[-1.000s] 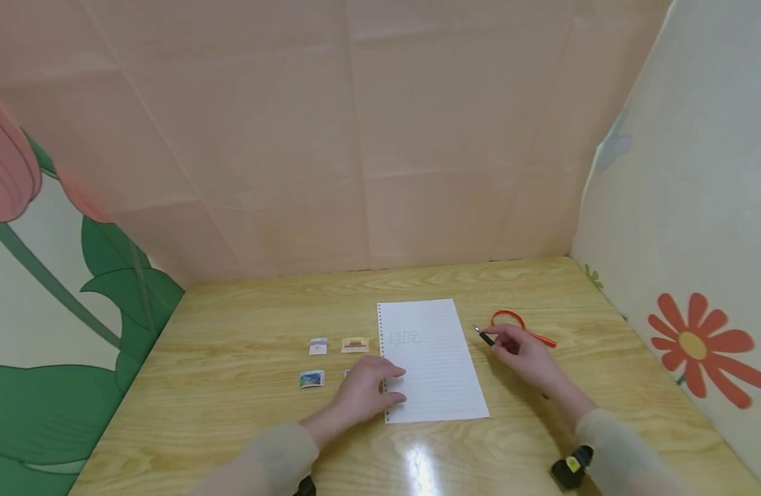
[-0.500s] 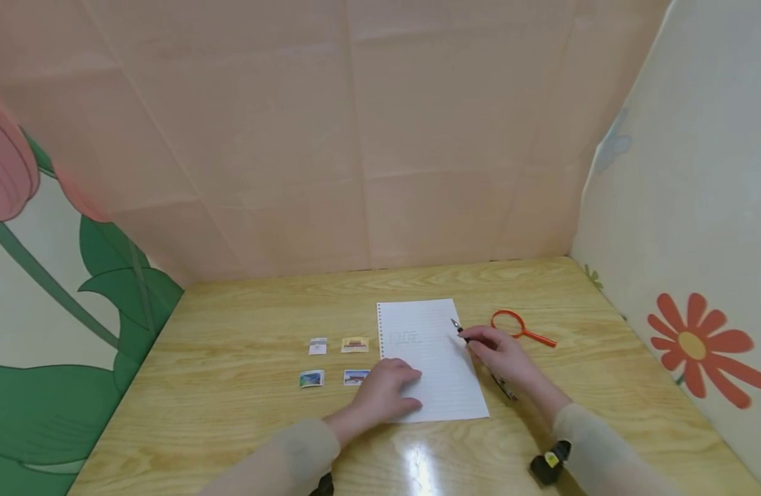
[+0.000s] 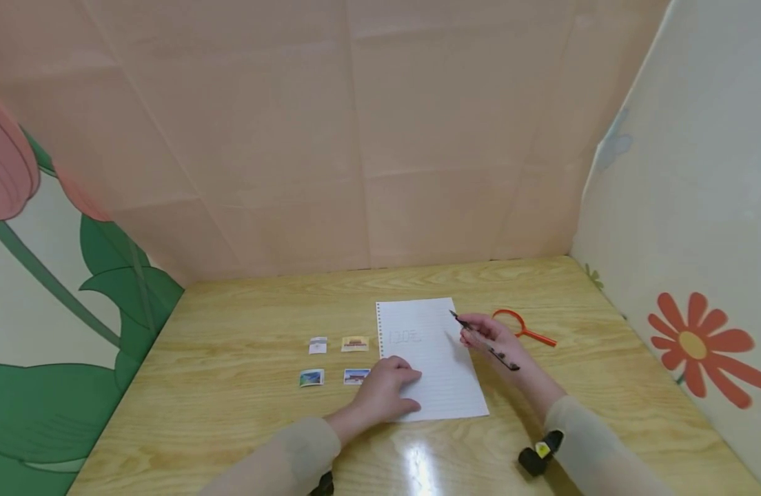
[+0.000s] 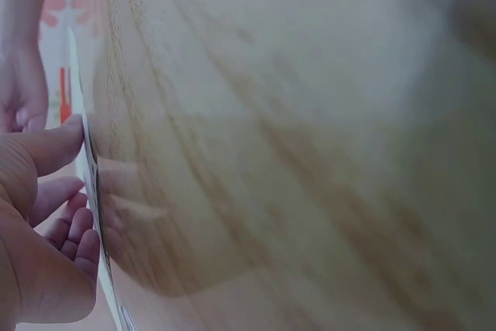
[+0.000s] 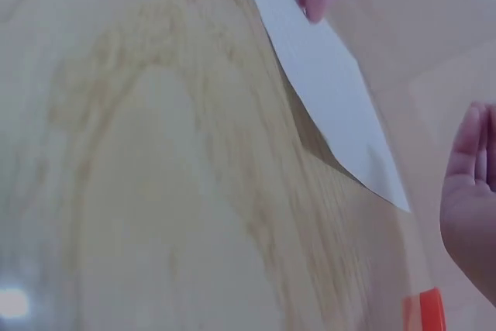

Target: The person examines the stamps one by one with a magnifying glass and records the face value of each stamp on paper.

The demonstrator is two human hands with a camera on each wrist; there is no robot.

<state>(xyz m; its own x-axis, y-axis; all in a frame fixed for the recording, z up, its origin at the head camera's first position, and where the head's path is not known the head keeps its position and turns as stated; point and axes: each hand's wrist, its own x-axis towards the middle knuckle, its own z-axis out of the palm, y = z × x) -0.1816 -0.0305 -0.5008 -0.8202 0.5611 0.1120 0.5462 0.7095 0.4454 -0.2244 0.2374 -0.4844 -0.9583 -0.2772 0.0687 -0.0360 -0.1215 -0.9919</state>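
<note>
My right hand (image 3: 501, 348) pinches a dark fountain pen (image 3: 458, 319), its metal nib pointing up and left above the right side of a lined sheet of paper (image 3: 445, 386). The pen's back end lies along the hand towards the wrist. Faint writing (image 3: 405, 337) shows on the sheet's upper left. My left hand (image 3: 385, 391) rests on the sheet's lower left, thumb and fingers spread apart. In the left wrist view the left hand (image 4: 46, 230) touches the paper's edge (image 4: 87, 156). The right wrist view shows the right hand (image 5: 471, 199) at its edge, without the pen.
A red magnifying glass (image 3: 538, 337) lies right of the paper. Several small stamp-like pictures (image 3: 311, 377) lie to its left, one (image 3: 355, 377) partly behind the left hand. The wooden table (image 3: 231, 386) meets a pink backdrop (image 3: 368, 172) and a flowered side wall (image 3: 678, 207).
My right hand has moved left from beside the magnifying glass to over the paper's right edge, turning the pen in its fingers. My left hand has slid slightly right onto the paper.
</note>
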